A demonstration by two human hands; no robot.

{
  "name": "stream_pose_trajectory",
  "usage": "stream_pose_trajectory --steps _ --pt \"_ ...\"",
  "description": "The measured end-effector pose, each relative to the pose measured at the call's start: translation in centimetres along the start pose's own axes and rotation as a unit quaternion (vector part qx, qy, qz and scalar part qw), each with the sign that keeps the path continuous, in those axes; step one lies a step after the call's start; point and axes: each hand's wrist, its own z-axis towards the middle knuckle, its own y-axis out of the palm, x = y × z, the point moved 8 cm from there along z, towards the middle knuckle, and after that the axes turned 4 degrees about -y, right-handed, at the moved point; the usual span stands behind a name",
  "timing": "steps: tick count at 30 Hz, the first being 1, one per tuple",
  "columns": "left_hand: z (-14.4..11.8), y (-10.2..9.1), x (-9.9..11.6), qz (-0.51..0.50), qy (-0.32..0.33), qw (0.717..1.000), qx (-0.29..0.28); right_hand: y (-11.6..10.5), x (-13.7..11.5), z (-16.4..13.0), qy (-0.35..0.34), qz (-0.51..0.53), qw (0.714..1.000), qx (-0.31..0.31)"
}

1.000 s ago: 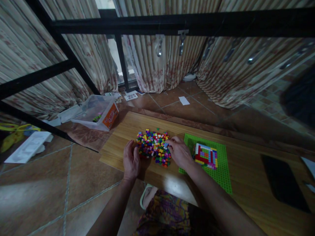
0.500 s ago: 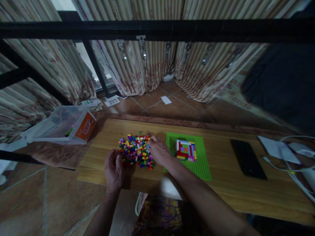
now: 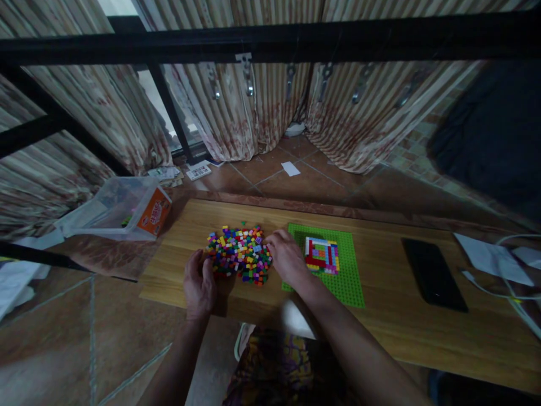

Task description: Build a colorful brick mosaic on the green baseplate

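Observation:
A heap of small, many-coloured toy bricks (image 3: 239, 254) is spread on the wooden table. At its left edge rests my left hand (image 3: 199, 286), thumb and fingers apart and curved, with nothing visible in it. My right hand (image 3: 288, 255) is at the heap's right side, its fingertips drawn together; whatever they hold, if anything, is too small to make out. Beside that hand lies a green studded baseplate (image 3: 349, 282), partly covered by my wrist. On the baseplate stands a low square brick build (image 3: 322, 255) in red, white, yellow, purple and other colours.
A black phone (image 3: 434, 274) lies on the table's right part, near white paper (image 3: 492, 258) and white cables (image 3: 486, 285). To the left, a clear plastic box (image 3: 116, 211) with an orange label sits beyond the table. A dark metal rail (image 3: 270, 42) crosses above.
My right hand has shifted slightly to the right, away from the bricks, with its fingertips still together. My left hand stays beside the heap. The whole view has shifted a little.

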Motion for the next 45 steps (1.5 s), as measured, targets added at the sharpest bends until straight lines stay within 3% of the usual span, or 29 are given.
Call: stream_pose_trajectory --steps 4,9,20,32,35,39,45 --pt "-0.1 0.1 0.0 0.010 -0.009 1.000 -0.003 -1.8 0.6 -3.0 0.015 0.045 0.998 0.045" --pt "-0.2 0.2 -0.1 0.000 -0.003 1.000 -0.003 -0.6 0.6 -5.4 0.023 0.059 0.998 0.029" --pt "-0.2 0.3 0.2 -0.006 0.010 1.000 -0.002 1.3 -0.4 -5.0 -0.005 0.087 0.996 0.003" --pt "-0.1 0.2 -0.1 -0.002 -0.002 1.000 0.004 2.5 -1.0 -4.6 0.011 0.012 1.000 -0.009" --pt "0.1 0.3 -0.3 0.002 -0.018 1.000 0.003 1.6 -1.7 -5.3 0.013 0.031 0.999 0.007" --pt "0.2 0.3 -0.2 0.020 -0.029 0.999 -0.001 -1.4 -2.2 -8.1 0.013 0.088 0.994 0.063" --pt "0.2 0.2 0.1 0.049 -0.022 0.999 0.003 -7.1 2.9 -14.8 0.104 0.071 0.974 0.190"
